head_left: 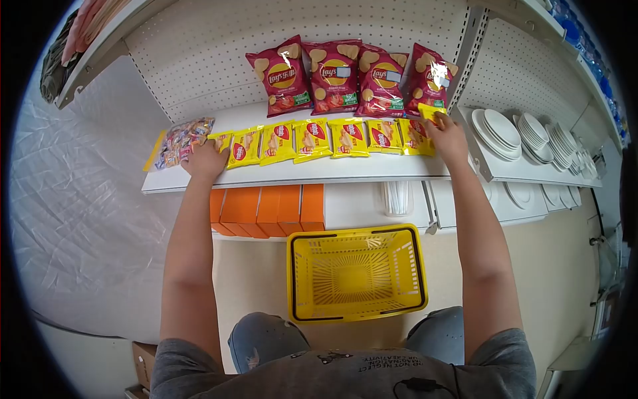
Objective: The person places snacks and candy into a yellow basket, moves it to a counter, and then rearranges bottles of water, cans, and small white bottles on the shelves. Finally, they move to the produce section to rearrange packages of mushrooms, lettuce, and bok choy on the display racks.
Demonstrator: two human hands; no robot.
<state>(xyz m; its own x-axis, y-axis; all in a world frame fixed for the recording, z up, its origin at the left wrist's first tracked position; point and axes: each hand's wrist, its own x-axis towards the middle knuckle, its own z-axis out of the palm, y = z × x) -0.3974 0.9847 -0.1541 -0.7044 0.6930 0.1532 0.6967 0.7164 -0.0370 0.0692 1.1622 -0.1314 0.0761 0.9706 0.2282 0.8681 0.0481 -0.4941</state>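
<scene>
A row of several yellow snack packets lies along the white shelf. At the row's left end, my left hand rests on a yellow packet, its fingers partly hidden, beside a clear bag of mixed small wrapped items. My right hand is closed on a yellow packet at the right end, just above and beside the last packet of the row. Behind the row stand several red Lay's chip bags, leaning near the perforated back panel.
A yellow basket sits on the floor between my knees. Orange boxes and a clear container are on the lower shelf. White plates stand on the right shelf. Plastic sheeting covers the left side.
</scene>
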